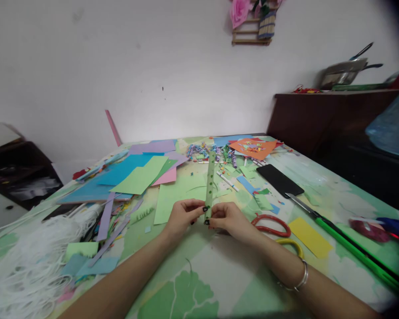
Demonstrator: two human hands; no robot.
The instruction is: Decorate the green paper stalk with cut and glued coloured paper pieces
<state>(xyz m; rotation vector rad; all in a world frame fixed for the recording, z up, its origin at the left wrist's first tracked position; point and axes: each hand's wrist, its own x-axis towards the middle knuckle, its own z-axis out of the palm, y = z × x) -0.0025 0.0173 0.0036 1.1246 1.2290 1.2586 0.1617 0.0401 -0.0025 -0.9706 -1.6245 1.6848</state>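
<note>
A light green paper strip [210,177] with darker green dots stands nearly upright over the middle of the table. My left hand [188,213] pinches its lower end from the left. From the right, my right hand [226,217] pinches the same end, its fingertips close to those of the left. Behind the strip lies a sheet of light green paper [166,199]. Scissors with red and yellow handles [273,225] rest beside my right forearm, partly hidden by it.
Coloured paper sheets [136,177] are stacked at the left, behind a heap of white string [43,261]. On the right lie a black phone [279,179], a green utility knife [346,243] and a yellow paper piece [310,237]. Curled paper strips [199,150] and an orange sheet [254,148] are farther back.
</note>
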